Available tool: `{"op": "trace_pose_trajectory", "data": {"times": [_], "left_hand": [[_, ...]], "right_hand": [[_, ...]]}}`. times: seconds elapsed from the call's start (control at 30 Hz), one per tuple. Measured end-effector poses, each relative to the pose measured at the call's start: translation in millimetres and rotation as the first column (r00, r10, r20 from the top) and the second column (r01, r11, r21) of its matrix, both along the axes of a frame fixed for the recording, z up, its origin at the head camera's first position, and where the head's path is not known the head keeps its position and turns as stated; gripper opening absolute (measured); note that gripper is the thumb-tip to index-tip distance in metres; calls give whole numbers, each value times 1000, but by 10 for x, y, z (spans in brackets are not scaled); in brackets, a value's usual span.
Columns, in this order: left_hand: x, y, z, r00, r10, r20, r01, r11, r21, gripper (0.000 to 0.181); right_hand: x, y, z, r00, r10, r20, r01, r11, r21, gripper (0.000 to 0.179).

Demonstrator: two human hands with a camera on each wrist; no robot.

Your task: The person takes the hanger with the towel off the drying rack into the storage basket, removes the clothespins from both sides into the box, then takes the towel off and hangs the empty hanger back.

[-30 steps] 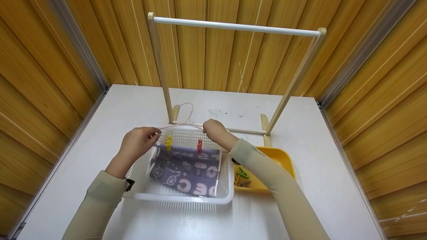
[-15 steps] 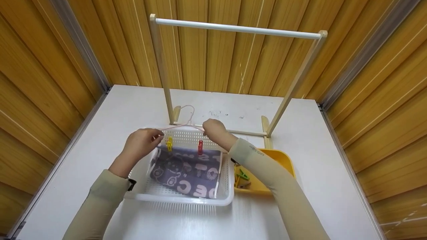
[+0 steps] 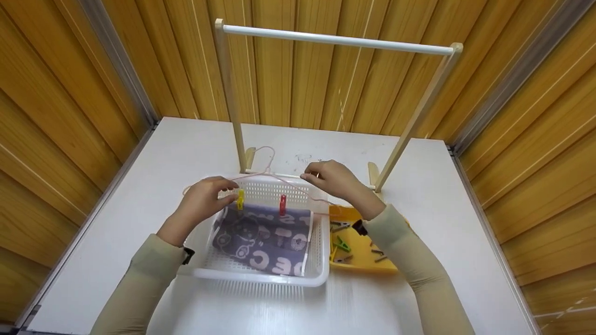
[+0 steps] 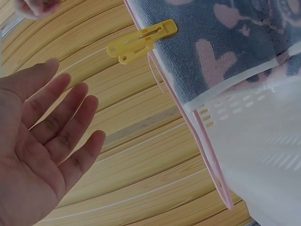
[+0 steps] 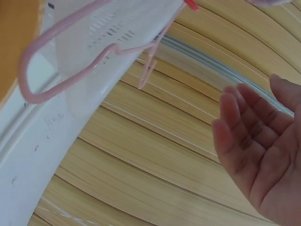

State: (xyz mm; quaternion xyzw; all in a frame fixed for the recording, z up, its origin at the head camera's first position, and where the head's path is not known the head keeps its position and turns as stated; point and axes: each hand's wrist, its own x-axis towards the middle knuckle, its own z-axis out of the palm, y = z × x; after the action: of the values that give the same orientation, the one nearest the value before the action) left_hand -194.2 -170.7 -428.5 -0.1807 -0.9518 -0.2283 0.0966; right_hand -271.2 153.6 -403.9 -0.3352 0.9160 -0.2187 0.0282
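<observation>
Left hand (image 3: 202, 197): fingers loosely extended, slightly apart, nothing held; tips near the yellow peg (image 3: 240, 200), off it.
Right hand (image 3: 333, 179): fingers gently bent, nothing held, apart from the hanger (image 3: 268, 170).
Cloth (image 3: 267, 237): blue-grey, pink lettering; in the basket (image 3: 256, 278), nearer the body than both sets of fingers; far edge clipped by the yellow peg and, between the two sets of fingers, the red peg (image 3: 282, 204).
Hanger: pink; neck between the two sets of fingers, hook beyond them; one end past the back of the left hand, the other below the right fingers, over the tray (image 3: 356, 237).
Risks, as judged: with no fingers on it, the hanger could tip or slide, one end jutting past the basket. Lifting by one end could swing it and drag the cloth. A shallow peg bite could let the cloth drop; depth cannot be told.
Surroundings: tray, nearer the body than the right fingers, with loose pegs, one a green peg (image 3: 343, 244). Rack (image 3: 337, 39), beyond and above all fingers; its left post stands close to the hook and could catch it. Basket rim could snag a low lift.
</observation>
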Motion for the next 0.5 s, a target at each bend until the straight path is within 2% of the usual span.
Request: {"op": "trace_pose_trajectory", "data": {"times": [0.2,0.37,0.5], "left_hand": [[-31,26,-12,998,-21,62,22,999,-23,37],[-81,57,-20,993,-26,116,34,998,-62,43],[-124,74,-45,986,-17,164,37,992,-122,49]], "right_hand": [[233,188,-52,998,61,-26,-63,993,-102,30],[314,321,-127,1000,28,-3,-28,991,-128,27],[338,417,-192,1000,14,-25,-18,988,-155,25]]}}
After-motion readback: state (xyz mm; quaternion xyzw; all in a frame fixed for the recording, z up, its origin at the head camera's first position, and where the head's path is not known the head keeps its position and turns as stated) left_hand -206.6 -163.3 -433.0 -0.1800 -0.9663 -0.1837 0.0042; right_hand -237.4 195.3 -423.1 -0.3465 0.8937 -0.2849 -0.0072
